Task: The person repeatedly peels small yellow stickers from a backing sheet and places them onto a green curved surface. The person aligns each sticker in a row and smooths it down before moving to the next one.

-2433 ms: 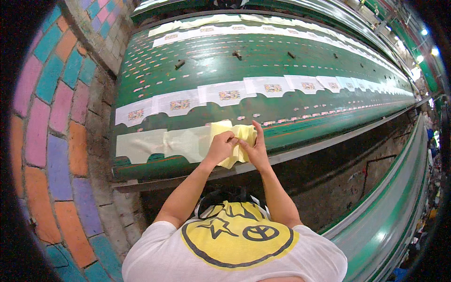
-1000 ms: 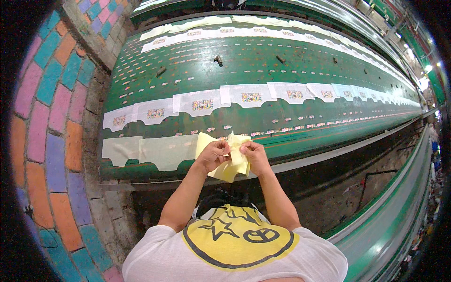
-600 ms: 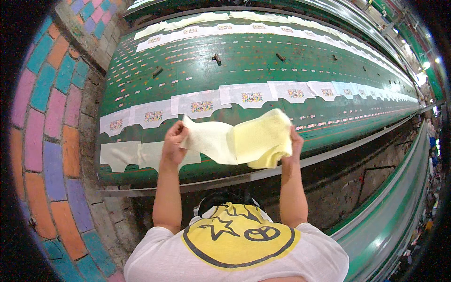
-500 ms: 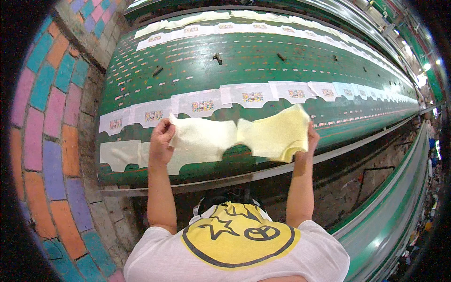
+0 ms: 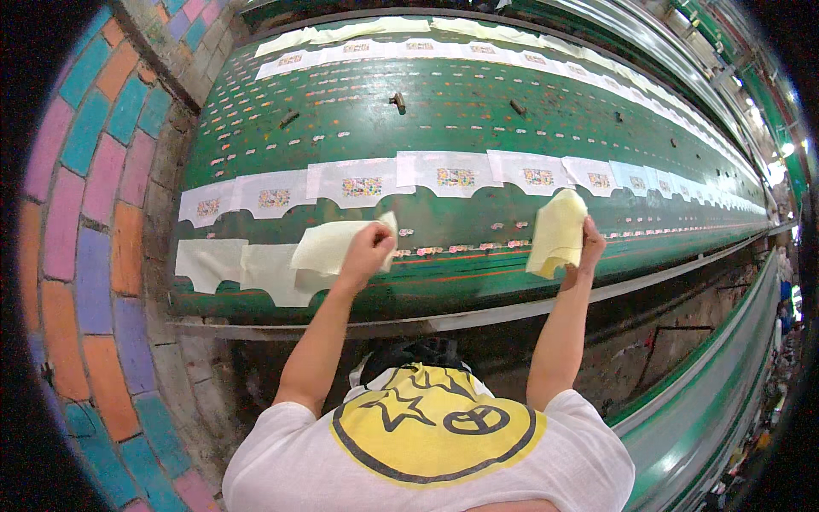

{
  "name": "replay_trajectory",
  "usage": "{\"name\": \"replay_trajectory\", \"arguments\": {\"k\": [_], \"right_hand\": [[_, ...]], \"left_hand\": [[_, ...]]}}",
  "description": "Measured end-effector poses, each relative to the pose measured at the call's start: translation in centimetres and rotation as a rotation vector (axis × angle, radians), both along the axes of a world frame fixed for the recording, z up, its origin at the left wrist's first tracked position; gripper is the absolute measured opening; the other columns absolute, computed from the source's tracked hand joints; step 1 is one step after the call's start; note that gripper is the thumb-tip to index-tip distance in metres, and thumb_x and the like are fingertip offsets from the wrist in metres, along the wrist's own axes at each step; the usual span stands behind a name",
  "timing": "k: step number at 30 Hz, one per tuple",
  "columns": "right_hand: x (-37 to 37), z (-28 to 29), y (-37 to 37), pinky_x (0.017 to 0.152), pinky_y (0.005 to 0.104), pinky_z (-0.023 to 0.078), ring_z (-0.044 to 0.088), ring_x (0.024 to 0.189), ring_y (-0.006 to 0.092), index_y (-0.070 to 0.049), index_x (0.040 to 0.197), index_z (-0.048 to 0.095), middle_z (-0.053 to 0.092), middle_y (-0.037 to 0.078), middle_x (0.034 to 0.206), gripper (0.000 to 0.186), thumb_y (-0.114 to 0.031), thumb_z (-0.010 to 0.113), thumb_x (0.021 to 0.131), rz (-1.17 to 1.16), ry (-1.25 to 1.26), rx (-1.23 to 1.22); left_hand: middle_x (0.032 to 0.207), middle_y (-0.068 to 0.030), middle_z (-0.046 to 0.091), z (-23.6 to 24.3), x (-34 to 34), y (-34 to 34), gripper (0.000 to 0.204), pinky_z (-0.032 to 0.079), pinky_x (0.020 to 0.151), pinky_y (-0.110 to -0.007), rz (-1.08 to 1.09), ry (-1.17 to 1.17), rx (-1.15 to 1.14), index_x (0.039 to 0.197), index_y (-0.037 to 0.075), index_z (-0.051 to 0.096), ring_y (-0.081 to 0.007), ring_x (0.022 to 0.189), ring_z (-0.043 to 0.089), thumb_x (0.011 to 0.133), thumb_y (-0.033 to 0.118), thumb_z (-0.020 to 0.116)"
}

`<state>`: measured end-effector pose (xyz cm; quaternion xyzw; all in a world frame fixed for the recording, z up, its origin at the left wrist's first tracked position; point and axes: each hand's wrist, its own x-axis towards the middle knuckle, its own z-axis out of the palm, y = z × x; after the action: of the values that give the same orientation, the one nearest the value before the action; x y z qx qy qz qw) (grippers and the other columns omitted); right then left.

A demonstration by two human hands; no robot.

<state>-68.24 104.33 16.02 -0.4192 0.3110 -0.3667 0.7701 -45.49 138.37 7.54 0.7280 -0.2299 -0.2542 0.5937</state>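
My left hand (image 5: 367,250) pinches the edge of a cream fabric piece (image 5: 322,245) over the near left part of the green table. That piece partly overlaps a plain pale cut piece (image 5: 277,273), and another plain piece (image 5: 209,263) lies flat to its left. Farther right, my right hand (image 5: 590,245) grips a bunch of pale yellow fabric pieces (image 5: 553,235), which hangs folded above the table. Its fingers are partly hidden by the cloth. Beyond both hands runs a row of white cut pieces, among them a printed fabric piece (image 5: 362,183) with a colourful rectangle.
The long green table (image 5: 461,229) carries small printed marks and several dark metal blocks, one metal block (image 5: 397,102) near the middle. A rail (image 5: 478,318) edges its near side. Coloured paving (image 5: 104,341) lies left; another green table (image 5: 699,427) stands right. More fabric pieces line the far edge.
The fabric stretched between my hands has parted. My left hand has moved right with one cream piece, now over the near row; my right hand has shifted slightly right with the folded yellow bunch.
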Motion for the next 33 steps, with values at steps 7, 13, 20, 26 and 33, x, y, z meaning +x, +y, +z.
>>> {"name": "replay_trajectory", "arguments": {"k": [7, 13, 20, 26, 33], "right_hand": [[-2.8, -3.1, -2.3, 0.073, 0.0373, 0.057, 0.068, 0.084, 0.0239, 0.004, 0.108, 0.062, 0.068, 0.014, 0.1, 0.031, -0.02, 0.047, 0.097, -0.076, -0.144, 0.133], [-6.5, -0.6, -6.9, 0.075, 0.0399, 0.056, 0.068, 0.088, 0.0258, 0.004, 0.114, 0.059, 0.067, 0.016, 0.105, 0.035, -0.023, 0.045, 0.097, -0.001, -0.25, -0.035], [-3.9, 2.7, -7.2, 0.065, 0.0364, 0.056, 0.066, 0.077, 0.0208, -0.002, 0.108, 0.061, 0.065, 0.009, 0.092, 0.031, -0.025, 0.057, 0.087, 0.315, 0.002, 0.025], [2.5, -8.4, 1.2, 0.071, 0.0264, 0.048, 0.06, 0.079, 0.0115, 0.0, 0.1, 0.069, 0.066, 0.004, 0.087, 0.026, -0.023, 0.066, 0.089, 0.776, 0.287, -0.25], [2.4, -12.9, 3.6, 0.086, 0.0294, 0.046, 0.06, 0.094, 0.0158, 0.001, 0.113, 0.066, 0.068, 0.009, 0.106, 0.028, -0.013, 0.06, 0.088, 0.847, 0.358, -0.427]], "left_hand": [[0.082, -0.0084, 0.061, -7.5, -6.0, -9.0, 0.014, 0.046, 0.065, -0.034, 0.071, 0.034, 0.251, 0.092, 0.0, 0.056, -0.0177, 0.071, 0.058, 0.086, 0.012, 0.06], [0.088, -0.0097, 0.061, -5.2, -11.0, -13.1, 0.023, 0.05, 0.064, -0.034, 0.249, 0.112, 0.187, 0.105, 0.0, 0.052, -0.0185, 0.07, 0.062, 0.087, 0.012, 0.06], [0.092, -0.0072, 0.057, -4.4, -14.5, -13.4, 0.012, 0.05, 0.064, -0.03, 0.173, 0.221, 0.087, 0.102, 0.002, 0.051, -0.0153, 0.07, 0.06, 0.09, 0.003, 0.054], [0.093, -0.0075, 0.058, -0.5, -16.1, -13.9, 0.017, 0.05, 0.063, -0.028, 0.358, 0.173, 0.084, 0.107, 0.001, 0.052, -0.0147, 0.074, 0.06, 0.091, 0.005, 0.055], [0.088, -0.0051, 0.058, -2.5, -14.1, -10.7, 0.014, 0.05, 0.062, -0.027, 0.438, 0.196, 0.045, 0.104, 0.001, 0.054, -0.0127, 0.07, 0.059, 0.091, 0.006, 0.057]]}}
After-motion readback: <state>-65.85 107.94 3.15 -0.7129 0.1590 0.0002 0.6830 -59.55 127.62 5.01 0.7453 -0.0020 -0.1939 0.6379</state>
